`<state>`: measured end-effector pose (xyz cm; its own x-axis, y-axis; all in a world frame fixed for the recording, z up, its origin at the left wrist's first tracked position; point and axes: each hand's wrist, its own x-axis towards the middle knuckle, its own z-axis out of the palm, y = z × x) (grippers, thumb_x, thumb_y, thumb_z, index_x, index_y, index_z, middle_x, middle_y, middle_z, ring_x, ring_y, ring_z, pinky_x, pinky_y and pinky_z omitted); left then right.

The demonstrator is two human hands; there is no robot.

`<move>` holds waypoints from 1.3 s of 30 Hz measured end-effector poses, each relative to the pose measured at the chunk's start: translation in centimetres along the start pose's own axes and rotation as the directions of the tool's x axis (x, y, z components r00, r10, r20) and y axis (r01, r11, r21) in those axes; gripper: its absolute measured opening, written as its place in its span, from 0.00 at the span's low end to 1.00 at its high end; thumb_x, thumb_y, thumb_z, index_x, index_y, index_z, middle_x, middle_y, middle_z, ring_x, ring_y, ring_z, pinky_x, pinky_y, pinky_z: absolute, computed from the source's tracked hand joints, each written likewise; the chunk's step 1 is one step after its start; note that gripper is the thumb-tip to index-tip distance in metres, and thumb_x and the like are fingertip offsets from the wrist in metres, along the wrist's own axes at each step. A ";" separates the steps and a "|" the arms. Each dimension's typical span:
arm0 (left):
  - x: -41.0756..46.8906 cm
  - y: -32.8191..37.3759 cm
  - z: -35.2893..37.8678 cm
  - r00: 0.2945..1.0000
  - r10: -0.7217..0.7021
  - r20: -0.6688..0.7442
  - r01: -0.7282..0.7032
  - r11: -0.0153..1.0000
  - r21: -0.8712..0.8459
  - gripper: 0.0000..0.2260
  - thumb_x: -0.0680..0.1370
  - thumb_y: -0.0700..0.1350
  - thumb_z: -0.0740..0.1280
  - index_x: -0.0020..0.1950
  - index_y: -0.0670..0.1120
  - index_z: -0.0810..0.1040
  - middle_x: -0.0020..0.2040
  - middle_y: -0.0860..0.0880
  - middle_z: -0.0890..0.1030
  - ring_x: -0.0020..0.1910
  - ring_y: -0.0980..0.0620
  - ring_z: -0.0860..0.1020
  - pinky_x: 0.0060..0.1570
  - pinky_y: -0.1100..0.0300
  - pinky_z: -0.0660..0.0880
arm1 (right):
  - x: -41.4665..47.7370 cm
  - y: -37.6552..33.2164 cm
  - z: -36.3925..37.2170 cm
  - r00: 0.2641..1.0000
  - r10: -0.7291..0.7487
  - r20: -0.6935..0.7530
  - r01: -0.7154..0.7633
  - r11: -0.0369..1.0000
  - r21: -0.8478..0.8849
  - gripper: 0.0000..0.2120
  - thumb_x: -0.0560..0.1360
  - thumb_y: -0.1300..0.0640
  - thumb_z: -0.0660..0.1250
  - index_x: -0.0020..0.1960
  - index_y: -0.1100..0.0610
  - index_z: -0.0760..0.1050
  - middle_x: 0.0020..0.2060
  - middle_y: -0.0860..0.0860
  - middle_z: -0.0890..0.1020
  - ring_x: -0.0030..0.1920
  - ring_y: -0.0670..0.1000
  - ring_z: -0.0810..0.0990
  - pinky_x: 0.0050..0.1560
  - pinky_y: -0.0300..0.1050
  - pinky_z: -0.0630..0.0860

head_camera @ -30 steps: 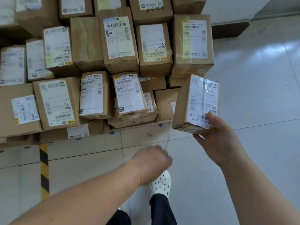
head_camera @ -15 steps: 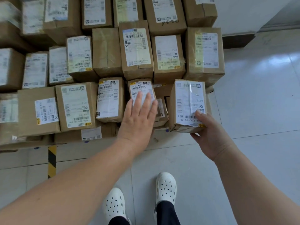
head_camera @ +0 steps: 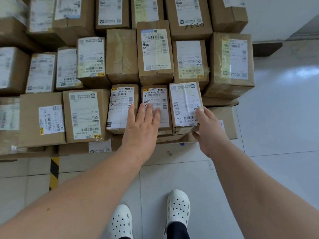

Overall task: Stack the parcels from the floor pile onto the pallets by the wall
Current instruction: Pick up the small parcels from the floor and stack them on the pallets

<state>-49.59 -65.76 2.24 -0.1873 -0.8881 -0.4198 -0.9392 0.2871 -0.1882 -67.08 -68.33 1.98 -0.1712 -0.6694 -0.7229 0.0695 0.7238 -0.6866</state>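
Note:
A small brown parcel (head_camera: 184, 104) with a white label marked A732 sits at the right end of the front row of the stack. My right hand (head_camera: 208, 128) grips its near right corner, thumb on the label. My left hand (head_camera: 143, 125) lies flat, fingers spread, on the neighbouring small parcel (head_camera: 156, 99) and partly on the small parcel left of that one (head_camera: 121, 104). Several more labelled cardboard parcels (head_camera: 155, 52) fill the stack behind, reaching toward the wall.
The stack rests on flat cardboard (head_camera: 226, 121) over the pallet edge. A black-and-yellow striped floor marking (head_camera: 54, 171) runs at the left. White tiled floor (head_camera: 279, 128) lies to the right. My two white clogs (head_camera: 177, 206) stand below.
My right hand has brought the A732 parcel down and left into the front row beside the small parcels. My left hand rose from below and pressed flat on the neighbouring parcel.

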 end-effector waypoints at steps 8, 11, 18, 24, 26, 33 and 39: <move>0.5 -0.2 0.1 1.000 -0.001 -0.002 0.001 0.998 -0.062 0.33 0.82 0.44 0.56 0.79 0.44 0.36 0.80 0.40 0.42 0.79 0.39 0.41 0.73 0.39 0.36 | 0.4 -0.5 0.0 0.999 0.007 -0.033 -0.010 0.995 -0.102 0.08 0.84 0.46 0.55 0.52 0.41 0.73 0.49 0.45 0.82 0.50 0.45 0.79 0.50 0.44 0.75; 0.5 -0.4 0.1 1.000 -0.001 -0.007 0.001 0.994 -0.109 0.36 0.83 0.48 0.58 0.79 0.45 0.34 0.80 0.41 0.40 0.79 0.39 0.39 0.72 0.42 0.32 | -0.3 -1.0 0.0 0.997 0.040 -0.062 -0.048 0.990 -0.132 0.19 0.82 0.41 0.56 0.69 0.46 0.69 0.59 0.45 0.79 0.60 0.49 0.76 0.65 0.53 0.72; -0.2 -1.0 -1.2 1.000 0.019 -0.010 -0.020 0.987 -0.162 0.38 0.83 0.55 0.58 0.78 0.45 0.33 0.80 0.42 0.38 0.78 0.40 0.36 0.73 0.43 0.34 | -2.0 -1.5 0.3 0.988 -0.111 -0.106 0.072 0.945 -0.320 0.38 0.77 0.39 0.65 0.80 0.48 0.52 0.75 0.47 0.65 0.74 0.52 0.65 0.66 0.51 0.67; -0.3 -0.7 -1.3 1.000 0.023 0.018 -0.021 0.991 -0.130 0.36 0.82 0.46 0.59 0.79 0.45 0.35 0.80 0.42 0.38 0.78 0.39 0.37 0.74 0.41 0.36 | -2.7 -1.0 2.2 0.973 -0.228 -0.029 0.143 0.700 -0.700 0.53 0.69 0.41 0.75 0.80 0.48 0.44 0.77 0.51 0.55 0.77 0.56 0.57 0.73 0.59 0.64; -0.2 -0.5 -1.1 0.999 0.027 0.029 -0.023 0.992 -0.127 0.35 0.82 0.43 0.59 0.80 0.46 0.37 0.80 0.42 0.40 0.78 0.39 0.38 0.74 0.40 0.36 | -2.5 -0.8 1.8 0.971 -0.224 -0.081 0.099 0.687 -0.720 0.51 0.71 0.43 0.74 0.80 0.49 0.43 0.75 0.52 0.59 0.74 0.55 0.61 0.69 0.56 0.68; 0.3 0.0 -0.8 0.999 0.020 0.041 -0.010 0.975 -0.223 0.38 0.78 0.37 0.62 0.80 0.48 0.41 0.80 0.43 0.41 0.79 0.37 0.45 0.77 0.43 0.46 | -1.9 -0.5 1.0 0.959 -0.267 -0.097 0.112 0.670 -0.734 0.50 0.71 0.43 0.72 0.80 0.50 0.44 0.76 0.51 0.58 0.75 0.54 0.60 0.70 0.58 0.67; 0.4 0.3 -0.3 1.000 0.013 0.028 -0.005 0.959 -0.282 0.39 0.78 0.35 0.63 0.80 0.49 0.41 0.80 0.44 0.39 0.79 0.37 0.44 0.76 0.44 0.48 | -1.5 -0.4 1.3 0.958 -0.275 -0.085 0.125 0.663 -0.738 0.50 0.71 0.43 0.72 0.80 0.50 0.43 0.76 0.52 0.57 0.75 0.55 0.59 0.71 0.58 0.67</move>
<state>-49.98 -66.10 2.30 -0.1917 -0.8739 -0.4467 -0.9813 0.1784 0.0720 -65.55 -67.81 3.26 -0.2664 -0.8256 -0.4974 -0.7010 0.5202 -0.4879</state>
